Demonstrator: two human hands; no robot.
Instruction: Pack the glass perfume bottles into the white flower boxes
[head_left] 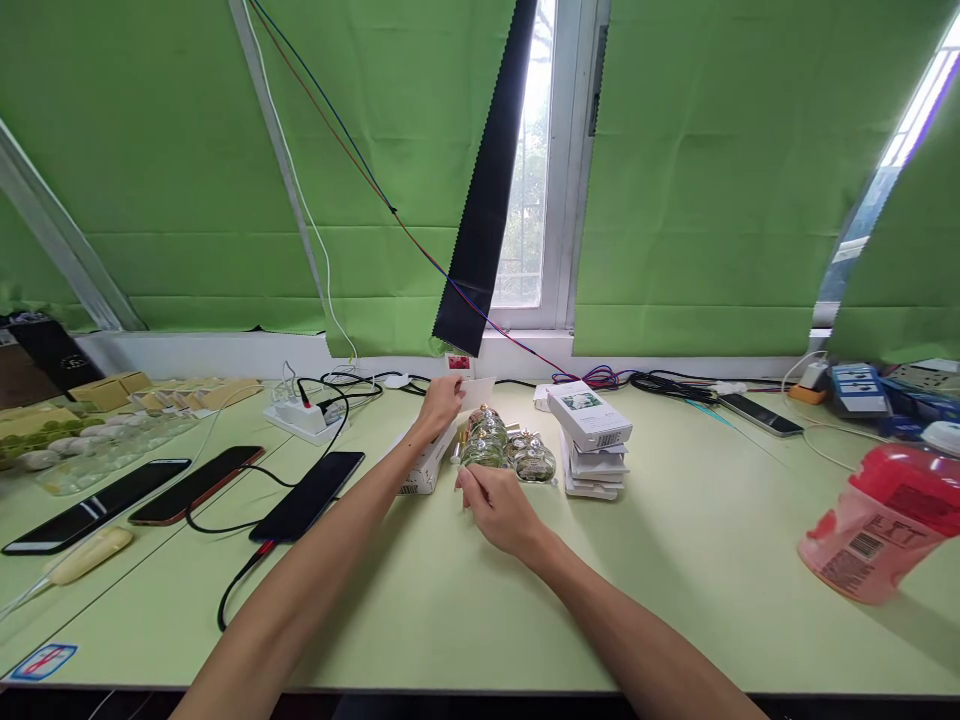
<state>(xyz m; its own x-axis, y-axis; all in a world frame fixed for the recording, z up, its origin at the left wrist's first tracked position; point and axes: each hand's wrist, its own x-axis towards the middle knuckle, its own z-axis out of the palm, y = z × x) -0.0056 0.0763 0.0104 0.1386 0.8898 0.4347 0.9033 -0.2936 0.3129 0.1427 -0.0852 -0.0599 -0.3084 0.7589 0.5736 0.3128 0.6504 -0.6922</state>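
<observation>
In the head view my left hand reaches to the far side, its fingers pinched on a thin white card that may be a box flap. Nearer to me, my right hand is closed, with thumb and fingers together beside shiny gold-and-glass ornaments; whatever it holds is hidden. More round glass ornaments lie just right of these. Below my left wrist a white carton lies on the table, partly covered by my forearm. A stack of flat white boxes stands right of the ornaments, topped by a printed box.
Several phones with cables, including a black phone, lie left of my forearm. A power strip and egg trays sit farther back. At the right stand a red-lidded pink jar and another phone. Cables run along the wall.
</observation>
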